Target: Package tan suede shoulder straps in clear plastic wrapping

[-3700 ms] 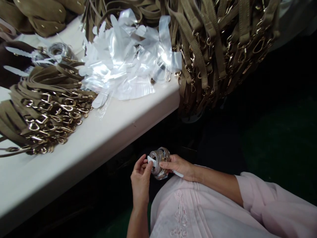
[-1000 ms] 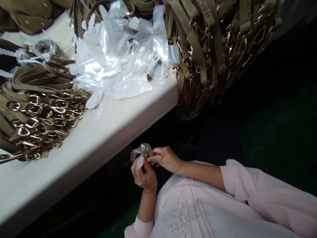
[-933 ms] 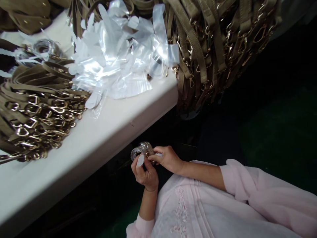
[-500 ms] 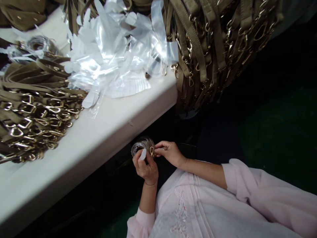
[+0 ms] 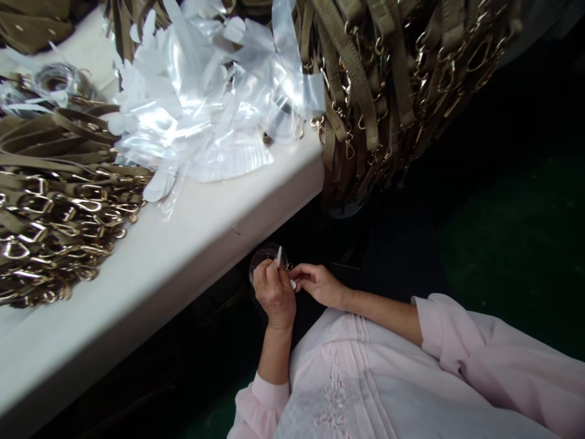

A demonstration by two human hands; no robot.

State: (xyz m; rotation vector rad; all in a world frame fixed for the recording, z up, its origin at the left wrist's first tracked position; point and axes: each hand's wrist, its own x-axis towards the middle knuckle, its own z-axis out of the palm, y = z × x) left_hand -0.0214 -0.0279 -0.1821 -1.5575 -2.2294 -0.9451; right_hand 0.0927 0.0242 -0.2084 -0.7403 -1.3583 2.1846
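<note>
A rolled-up strap (image 5: 256,256) in clear plastic sits in my left hand (image 5: 275,296), below the table's edge. My left fingers curl over the roll and hide much of it. A white tab (image 5: 280,255) sticks up beside those fingers. Close on the right, the fingers of my right hand (image 5: 323,286) are pinched together on a small white plastic end (image 5: 293,284). Some gold-coloured metal shows at the roll's right side, between the hands, but the clip's shape is hard to make out.
On the white table (image 5: 201,213) lies a heap of clear plastic strips (image 5: 205,116) with white ends. Olive straps with gold clips (image 5: 59,219) are piled at left, near wrapped rolls (image 5: 59,79). More straps (image 5: 365,91) hang over the table's far right edge.
My left hand has turned and shifted slightly right, so the back of it covers more of the roll. The gold clip that faced me is now mostly hidden.
</note>
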